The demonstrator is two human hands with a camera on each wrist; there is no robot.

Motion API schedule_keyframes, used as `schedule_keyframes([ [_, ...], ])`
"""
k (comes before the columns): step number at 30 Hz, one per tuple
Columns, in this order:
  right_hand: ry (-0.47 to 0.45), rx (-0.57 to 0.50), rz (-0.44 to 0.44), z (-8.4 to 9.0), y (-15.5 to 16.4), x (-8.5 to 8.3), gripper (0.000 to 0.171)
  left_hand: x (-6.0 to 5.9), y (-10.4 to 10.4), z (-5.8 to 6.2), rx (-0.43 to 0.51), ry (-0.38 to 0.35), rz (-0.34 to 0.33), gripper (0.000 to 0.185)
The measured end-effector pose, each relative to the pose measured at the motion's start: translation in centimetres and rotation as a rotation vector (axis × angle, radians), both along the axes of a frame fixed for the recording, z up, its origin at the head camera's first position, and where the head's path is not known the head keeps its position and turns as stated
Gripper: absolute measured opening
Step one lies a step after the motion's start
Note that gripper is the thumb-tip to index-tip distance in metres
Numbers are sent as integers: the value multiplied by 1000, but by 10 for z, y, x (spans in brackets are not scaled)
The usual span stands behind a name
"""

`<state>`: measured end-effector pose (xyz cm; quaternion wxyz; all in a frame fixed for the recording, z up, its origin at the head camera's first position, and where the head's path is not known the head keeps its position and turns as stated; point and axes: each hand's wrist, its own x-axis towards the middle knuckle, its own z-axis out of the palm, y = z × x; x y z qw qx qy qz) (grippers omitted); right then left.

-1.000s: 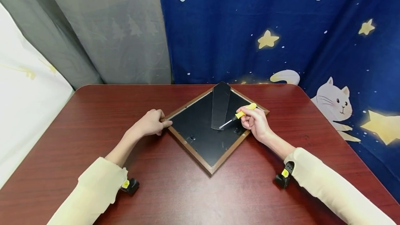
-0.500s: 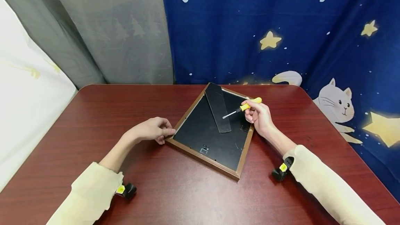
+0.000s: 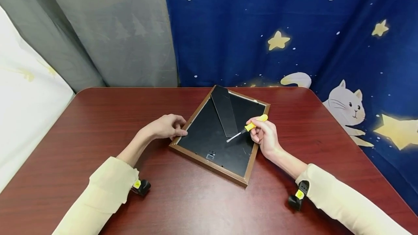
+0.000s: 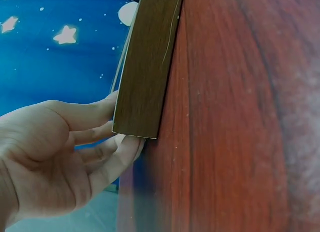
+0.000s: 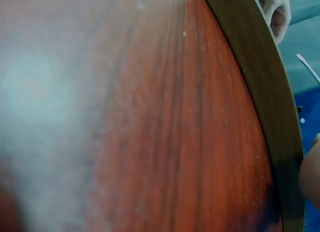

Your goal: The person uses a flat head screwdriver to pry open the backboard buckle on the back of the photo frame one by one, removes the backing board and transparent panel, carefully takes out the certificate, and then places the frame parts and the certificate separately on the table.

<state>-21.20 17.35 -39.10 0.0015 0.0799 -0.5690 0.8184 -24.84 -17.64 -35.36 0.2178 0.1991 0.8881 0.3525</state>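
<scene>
**Frame face down, a hand at each side**

On the left I see my left hand [image 3: 168, 128] at the left corner of the picture frame [image 3: 209, 139]; the left wrist view shows thumb and curled fingers [image 4: 107, 159] pinching that corner [image 4: 145, 71]. The frame lies face down and turned at an angle near the middle of the red-brown table [image 3: 98, 119], with its black backing board [image 3: 202, 137] sitting inside the wooden border. A black stand leg [image 3: 224, 111] lies across the backing from the far corner. To the right, my right hand [image 3: 264, 135] grips a yellow-handled screwdriver [image 3: 247, 128], fingers curled round the handle, metal tip just over the backing by the near end of the leg. Behind the table hangs a blue curtain [image 3: 294, 28] with stars and a cat.
</scene>
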Motion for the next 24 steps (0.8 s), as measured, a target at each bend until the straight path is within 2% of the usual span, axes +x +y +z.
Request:
schedule_keyframes([
  [3, 23, -27, -25, -2, -2, -7, 33, 4, -2, -1, 28, -15, -9, 39],
  [9, 40, 8, -42, -4, 2, -29, 30, 27, 1, -6, 167, -141, 12, 40],
  [13, 34, 62, -30, -1, 6, -46, 29, 46, 9, -3, 158, -190, 43, 43],
  [16, 17, 61, 0, 2, 7, -51, 31, 51, 11, 1, 139, -212, 79, 40],
  [20, -30, -2, 36, 9, 5, -38, 32, 44, 9, 2, 162, -203, 140, 33],
  [24, -92, -12, 61, 12, 3, -6, 34, 30, 9, 0, 163, -162, 189, 32],
])
